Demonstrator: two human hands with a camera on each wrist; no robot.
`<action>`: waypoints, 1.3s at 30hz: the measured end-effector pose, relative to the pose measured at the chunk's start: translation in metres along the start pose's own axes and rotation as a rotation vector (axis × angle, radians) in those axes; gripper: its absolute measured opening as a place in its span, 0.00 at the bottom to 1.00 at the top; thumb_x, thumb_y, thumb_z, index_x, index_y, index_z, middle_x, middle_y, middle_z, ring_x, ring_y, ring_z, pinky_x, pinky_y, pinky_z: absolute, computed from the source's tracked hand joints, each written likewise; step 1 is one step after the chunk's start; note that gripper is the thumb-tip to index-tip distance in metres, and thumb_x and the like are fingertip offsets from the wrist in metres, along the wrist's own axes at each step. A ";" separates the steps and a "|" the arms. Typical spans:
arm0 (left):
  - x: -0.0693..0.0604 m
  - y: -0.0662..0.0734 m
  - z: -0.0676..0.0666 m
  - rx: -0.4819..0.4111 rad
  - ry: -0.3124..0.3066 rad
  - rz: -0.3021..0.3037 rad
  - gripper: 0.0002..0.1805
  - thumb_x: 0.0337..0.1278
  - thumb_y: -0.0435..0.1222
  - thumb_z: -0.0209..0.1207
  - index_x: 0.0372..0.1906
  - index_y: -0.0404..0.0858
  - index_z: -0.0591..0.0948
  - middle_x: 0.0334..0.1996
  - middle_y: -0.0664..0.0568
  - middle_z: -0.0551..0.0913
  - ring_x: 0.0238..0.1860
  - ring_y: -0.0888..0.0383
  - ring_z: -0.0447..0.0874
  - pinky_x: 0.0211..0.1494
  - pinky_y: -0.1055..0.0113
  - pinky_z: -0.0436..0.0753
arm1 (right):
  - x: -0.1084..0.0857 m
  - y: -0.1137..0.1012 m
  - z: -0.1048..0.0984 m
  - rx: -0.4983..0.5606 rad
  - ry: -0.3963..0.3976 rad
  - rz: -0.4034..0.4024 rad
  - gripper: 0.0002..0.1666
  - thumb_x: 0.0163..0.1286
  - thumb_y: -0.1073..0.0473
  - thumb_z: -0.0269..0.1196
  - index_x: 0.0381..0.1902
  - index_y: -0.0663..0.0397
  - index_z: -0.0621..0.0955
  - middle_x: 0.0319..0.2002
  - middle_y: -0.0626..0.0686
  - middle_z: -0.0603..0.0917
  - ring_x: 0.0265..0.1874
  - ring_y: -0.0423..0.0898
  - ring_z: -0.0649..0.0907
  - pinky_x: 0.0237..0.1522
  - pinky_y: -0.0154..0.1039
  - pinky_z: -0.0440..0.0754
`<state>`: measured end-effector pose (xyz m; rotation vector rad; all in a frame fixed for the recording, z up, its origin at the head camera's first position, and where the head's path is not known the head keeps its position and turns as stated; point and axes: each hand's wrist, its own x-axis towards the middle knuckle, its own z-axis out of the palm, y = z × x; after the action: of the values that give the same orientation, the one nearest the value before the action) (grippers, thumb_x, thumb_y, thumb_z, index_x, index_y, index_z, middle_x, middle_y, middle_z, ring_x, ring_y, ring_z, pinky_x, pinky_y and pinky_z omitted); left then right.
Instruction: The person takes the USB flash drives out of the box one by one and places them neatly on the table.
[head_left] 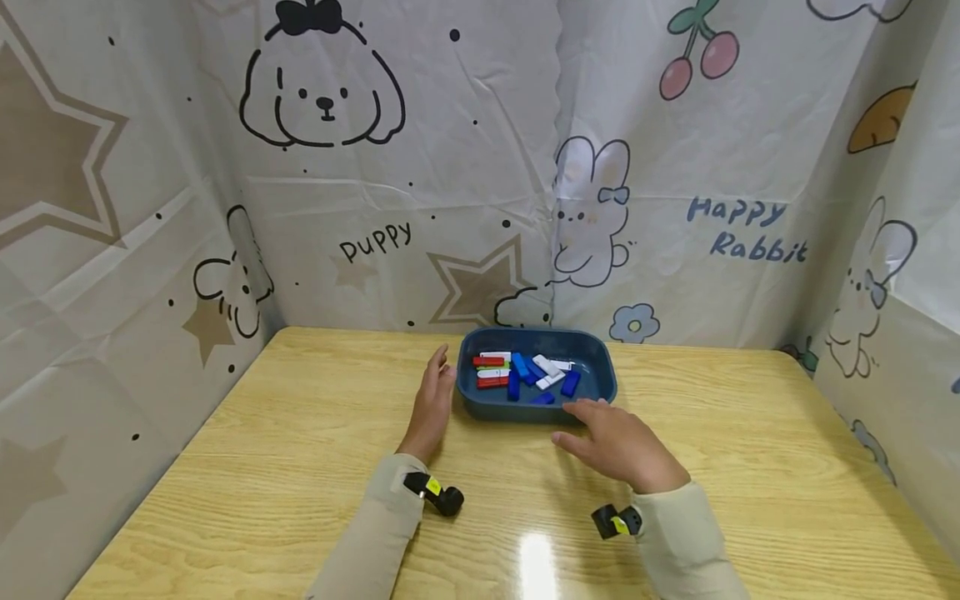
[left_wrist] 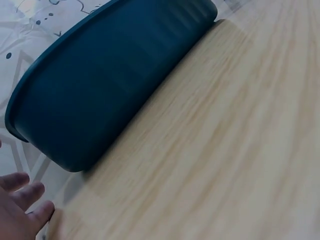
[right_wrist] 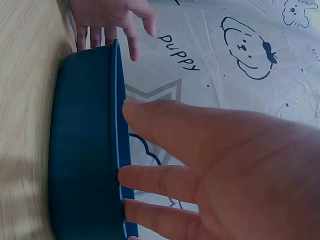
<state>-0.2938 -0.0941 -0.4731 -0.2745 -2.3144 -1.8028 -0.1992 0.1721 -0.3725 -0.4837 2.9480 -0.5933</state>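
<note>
1. As you face the printed cloth (head_left: 450, 92) behind the surface (head_left: 300, 417), read "puppy" in black lettering below the dog drawing (head_left: 322, 100).
2. Read "Happy Rabbit" in blue-grey lettering to the right of the rabbit drawing (head_left: 592, 217). In the right wrist view, "puppy" is legible again, turned on its side.
3. Note the yellow patch on each black wrist device, left (head_left: 448, 500) and right (head_left: 606, 522); any print there is too small to read.
4. Locate the dark blue bin (head_left: 510, 412) upright near the far edge of the surface, between your two hands and slightly ahead of them.
5. Inside the bin, find small pieces (head_left: 513, 386) in red, white, green and blue: several stacked at the left, others lying loosely at the middle and right.
6. Check your left hand (head_left: 431, 408): its fingers are extended, holding nothing, just beside the bin's left end. The left wrist view shows a gap between them and the bin.
7. Check your right hand (head_left: 626, 446): its fingers are extended and spread, gripping nothing, with the tips at the bin's near rim toward the right. You cannot tell whether they touch it.
</note>
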 end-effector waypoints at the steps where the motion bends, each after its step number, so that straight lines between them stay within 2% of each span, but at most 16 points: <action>1: 0.000 0.000 0.000 -0.012 -0.005 0.007 0.30 0.73 0.50 0.40 0.75 0.51 0.54 0.73 0.44 0.56 0.70 0.45 0.58 0.70 0.47 0.59 | 0.000 -0.001 -0.001 0.002 -0.002 0.003 0.35 0.69 0.40 0.57 0.64 0.58 0.74 0.64 0.63 0.73 0.65 0.65 0.67 0.63 0.60 0.64; 3: 0.000 -0.001 0.000 -0.018 -0.015 0.017 0.31 0.72 0.50 0.42 0.75 0.51 0.54 0.73 0.44 0.55 0.71 0.44 0.57 0.69 0.46 0.59 | -0.001 -0.002 -0.001 0.003 -0.008 0.013 0.34 0.68 0.40 0.57 0.63 0.57 0.75 0.63 0.62 0.73 0.65 0.64 0.68 0.63 0.60 0.65; 8: -0.001 -0.001 0.000 0.002 -0.031 0.030 0.31 0.71 0.50 0.44 0.75 0.53 0.55 0.73 0.51 0.56 0.71 0.45 0.56 0.70 0.47 0.58 | -0.004 -0.006 -0.002 -0.009 -0.016 0.027 0.33 0.68 0.41 0.58 0.62 0.57 0.76 0.61 0.61 0.76 0.62 0.62 0.72 0.60 0.60 0.68; 12: 0.000 -0.002 0.000 0.022 -0.037 0.039 0.31 0.72 0.47 0.44 0.75 0.50 0.54 0.74 0.55 0.56 0.71 0.45 0.57 0.70 0.47 0.58 | -0.006 -0.009 -0.003 -0.005 -0.013 0.018 0.32 0.67 0.42 0.59 0.61 0.57 0.77 0.59 0.60 0.78 0.60 0.60 0.74 0.59 0.59 0.70; 16: -0.002 -0.003 -0.001 0.029 -0.046 0.070 0.31 0.71 0.48 0.44 0.75 0.50 0.55 0.74 0.52 0.56 0.71 0.44 0.57 0.70 0.46 0.57 | -0.006 -0.011 -0.003 0.004 -0.026 0.015 0.31 0.67 0.44 0.61 0.60 0.57 0.77 0.59 0.59 0.78 0.60 0.60 0.75 0.59 0.58 0.70; 19: -0.008 0.013 -0.005 0.027 -0.065 0.075 0.31 0.71 0.45 0.45 0.75 0.46 0.55 0.74 0.46 0.56 0.71 0.40 0.56 0.70 0.45 0.57 | -0.006 -0.013 -0.003 0.010 -0.048 0.026 0.31 0.66 0.43 0.61 0.60 0.56 0.78 0.59 0.58 0.79 0.60 0.59 0.75 0.59 0.58 0.70; 23: -0.008 0.018 -0.005 0.028 -0.074 0.055 0.30 0.71 0.41 0.46 0.75 0.44 0.56 0.73 0.42 0.57 0.70 0.41 0.58 0.70 0.44 0.57 | -0.007 -0.015 -0.004 0.018 -0.070 0.043 0.30 0.65 0.43 0.62 0.59 0.55 0.79 0.58 0.57 0.79 0.59 0.59 0.75 0.58 0.58 0.71; 27: -0.003 0.000 -0.001 0.033 -0.053 0.070 0.29 0.71 0.44 0.47 0.74 0.50 0.58 0.72 0.48 0.59 0.71 0.47 0.58 0.71 0.45 0.55 | -0.008 -0.017 -0.006 0.009 -0.082 0.043 0.29 0.65 0.42 0.62 0.58 0.53 0.80 0.57 0.56 0.80 0.58 0.59 0.76 0.58 0.59 0.71; 32: -0.003 -0.003 -0.001 0.043 -0.072 0.063 0.28 0.71 0.46 0.47 0.73 0.55 0.60 0.73 0.51 0.58 0.72 0.49 0.54 0.71 0.45 0.53 | -0.008 -0.019 -0.008 -0.009 -0.091 0.038 0.28 0.66 0.41 0.61 0.56 0.52 0.81 0.56 0.56 0.81 0.57 0.58 0.78 0.56 0.59 0.73; 39: -0.003 -0.005 0.000 0.081 -0.068 0.031 0.28 0.70 0.45 0.48 0.72 0.53 0.61 0.72 0.52 0.60 0.72 0.50 0.55 0.72 0.46 0.54 | -0.007 -0.022 -0.009 -0.035 -0.088 0.034 0.26 0.66 0.41 0.61 0.54 0.51 0.82 0.53 0.55 0.83 0.54 0.57 0.80 0.54 0.58 0.75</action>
<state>-0.2919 -0.0952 -0.4784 -0.3625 -2.4081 -1.7055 -0.1873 0.1587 -0.3558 -0.4499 2.8811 -0.5037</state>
